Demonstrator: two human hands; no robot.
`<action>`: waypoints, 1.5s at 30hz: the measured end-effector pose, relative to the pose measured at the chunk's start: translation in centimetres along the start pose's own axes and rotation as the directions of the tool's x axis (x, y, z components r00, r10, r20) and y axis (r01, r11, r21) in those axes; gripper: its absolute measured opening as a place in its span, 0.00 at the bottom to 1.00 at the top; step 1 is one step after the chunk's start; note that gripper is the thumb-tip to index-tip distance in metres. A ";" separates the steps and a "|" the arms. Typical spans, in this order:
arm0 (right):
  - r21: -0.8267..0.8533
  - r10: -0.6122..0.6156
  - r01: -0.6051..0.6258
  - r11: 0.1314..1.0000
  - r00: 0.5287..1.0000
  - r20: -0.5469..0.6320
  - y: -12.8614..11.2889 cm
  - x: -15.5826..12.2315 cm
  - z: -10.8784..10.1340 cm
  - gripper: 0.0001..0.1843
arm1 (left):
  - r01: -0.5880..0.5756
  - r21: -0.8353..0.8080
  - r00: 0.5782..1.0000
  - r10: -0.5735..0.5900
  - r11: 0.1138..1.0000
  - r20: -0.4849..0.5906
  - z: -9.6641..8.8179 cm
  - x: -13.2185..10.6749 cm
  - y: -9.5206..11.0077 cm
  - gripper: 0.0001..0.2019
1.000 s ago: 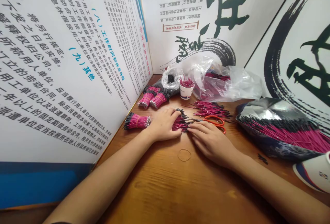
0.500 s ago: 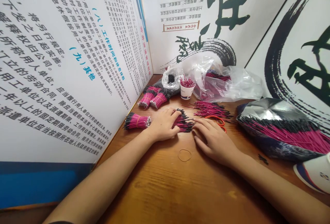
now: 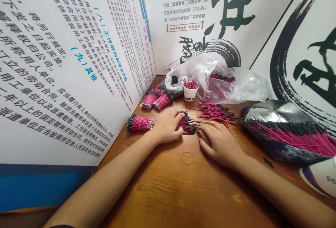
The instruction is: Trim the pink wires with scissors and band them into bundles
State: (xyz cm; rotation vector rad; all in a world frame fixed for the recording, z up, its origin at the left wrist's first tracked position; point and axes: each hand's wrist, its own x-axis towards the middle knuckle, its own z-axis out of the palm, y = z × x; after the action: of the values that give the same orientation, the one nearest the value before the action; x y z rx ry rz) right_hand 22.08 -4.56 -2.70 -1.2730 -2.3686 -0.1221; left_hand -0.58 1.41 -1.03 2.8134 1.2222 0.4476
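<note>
My left hand (image 3: 169,126) rests over a loose pile of pink wires with black ends (image 3: 188,127), its thumb and fingers apart; part of the pile is hidden under it. Just right of the pile, my right hand (image 3: 216,142) lies open with the fingers stretched toward the wires. At its fingertips are orange-handled scissors (image 3: 222,120), partly covered by the fingers. A thin rubber band (image 3: 188,157) lies on the table between my wrists. Beside my left wrist is a banded wire bundle (image 3: 140,123).
More banded bundles (image 3: 154,100) lie at the back left. A paper cup of pink wires (image 3: 190,90) stands near a clear plastic bag (image 3: 233,84). Loose wires (image 3: 216,111) lie behind the scissors. An open bag of wires (image 3: 286,130) and a white cup (image 3: 320,177) are at right.
My right hand has drawn slightly right, away from the wire pile, and more of the scissors' blades shows. My left hand stays in place.
</note>
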 end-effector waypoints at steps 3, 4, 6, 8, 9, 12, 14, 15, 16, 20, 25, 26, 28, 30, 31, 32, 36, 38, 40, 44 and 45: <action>0.009 -0.006 0.006 1.000 1.000 0.006 0.0 0.0 -0.1 0.11 | 0.000 0.005 1.000 0.000 1.000 0.004 0.0 0.0 0.1 0.21; 0.015 -0.011 0.011 1.000 1.000 0.014 -0.1 0.0 -0.1 0.11 | 0.000 0.007 1.000 0.000 1.000 0.006 -0.1 0.0 0.1 0.21; 0.032 -0.026 0.025 0.999 0.999 0.032 -0.2 0.0 -0.2 0.12 | 0.001 0.012 1.000 -0.001 1.000 0.010 -0.1 0.1 0.1 0.21; 0.052 -0.042 0.039 0.998 0.998 0.049 -0.3 0.0 -0.3 0.12 | 0.000 0.017 1.000 -0.001 1.000 0.013 -0.2 0.1 0.1 0.21; 0.058 -0.046 0.042 0.997 0.998 0.054 -0.3 0.0 -0.3 0.12 | 0.000 0.019 1.000 0.000 1.000 0.013 -0.2 0.2 0.2 0.21; 0.055 -0.033 0.031 0.998 0.998 0.048 -0.3 0.0 -0.3 0.12 | 0.005 0.026 1.000 -0.006 1.000 0.018 -0.3 0.2 0.3 0.20; 0.046 -0.016 0.014 0.999 0.999 0.034 -0.2 0.0 -0.3 0.12 | 0.009 0.044 1.000 -0.010 0.999 0.025 -0.3 0.2 0.5 0.20; 0.044 -0.012 0.011 0.999 0.999 0.034 -0.2 -0.1 -0.3 0.12 | 0.010 0.056 0.999 -0.012 0.998 0.030 -0.4 0.2 0.6 0.20; 0.045 -0.014 0.012 0.999 0.999 0.040 -0.2 -0.1 -0.3 0.12 | 0.009 0.067 0.999 -0.012 0.998 0.036 -0.4 0.1 0.6 0.21; 0.073 -0.054 0.048 0.996 0.994 0.091 -0.4 -0.2 -0.3 0.13 | 0.001 0.099 0.999 -0.006 0.995 0.053 -0.5 -0.1 0.9 0.26; 0.074 -0.042 0.037 0.997 0.996 0.078 -0.4 -0.1 -0.4 0.13 | -0.006 0.086 0.997 0.000 0.996 0.074 -0.4 -0.4 0.9 0.37; 0.064 -0.022 0.017 0.998 0.998 0.065 -0.4 0.0 -0.4 0.12 | -0.006 0.077 0.997 0.000 0.997 0.080 -0.4 -0.4 0.9 0.39; 0.053 0.013 -0.015 0.998 0.999 0.049 -0.3 0.1 -0.4 0.10 | -0.002 0.065 0.996 -0.004 0.998 0.086 -0.3 -0.4 0.8 0.40; 0.057 0.014 -0.017 0.998 0.999 0.049 -0.4 0.2 -0.5 0.09 | 0.008 0.058 0.997 -0.013 0.998 0.081 -0.2 -0.3 0.7 0.37; 0.063 0.005 -0.008 0.998 0.999 0.052 -0.4 0.2 -0.5 0.09 | 0.011 0.055 0.997 -0.016 0.998 0.076 -0.2 -0.2 0.7 0.35; 0.065 -0.002 -0.001 0.998 0.999 0.051 -0.4 0.2 -0.5 0.09 | 0.013 0.052 0.997 -0.016 0.999 0.071 -0.1 -0.2 0.7 0.34; 0.025 0.029 -0.030 0.999 0.999 0.014 -0.4 0.1 -0.5 0.10 | 0.004 0.046 0.998 -0.007 0.999 0.066 0.0 -0.2 0.6 0.34; 0.021 0.039 -0.040 0.999 0.999 0.011 -0.5 0.1 -0.5 0.10 | 0.005 0.046 0.998 -0.008 0.999 0.066 0.0 -0.2 0.5 0.35; 0.052 0.011 -0.013 0.999 0.999 0.041 -0.6 0.1 -0.6 0.10 | 0.005 0.047 0.998 -0.008 0.999 0.063 0.0 -0.2 0.5 0.34; 0.107 -0.037 0.028 0.994 0.996 0.081 -0.6 0.1 -0.6 0.10 | -0.003 0.055 0.999 0.000 0.998 0.054 0.1 -0.1 0.5 0.32; 0.101 -0.028 0.020 0.995 0.997 0.074 -0.6 0.1 -0.6 0.10 | -0.005 0.055 0.999 0.002 0.998 0.052 0.1 -0.1 0.4 0.32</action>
State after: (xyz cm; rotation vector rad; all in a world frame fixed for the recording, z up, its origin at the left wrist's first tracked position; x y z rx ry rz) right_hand 21.77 -5.03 -2.04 -1.2222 -2.4218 0.0376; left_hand -0.32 1.03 -1.11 2.8537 1.2392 0.3438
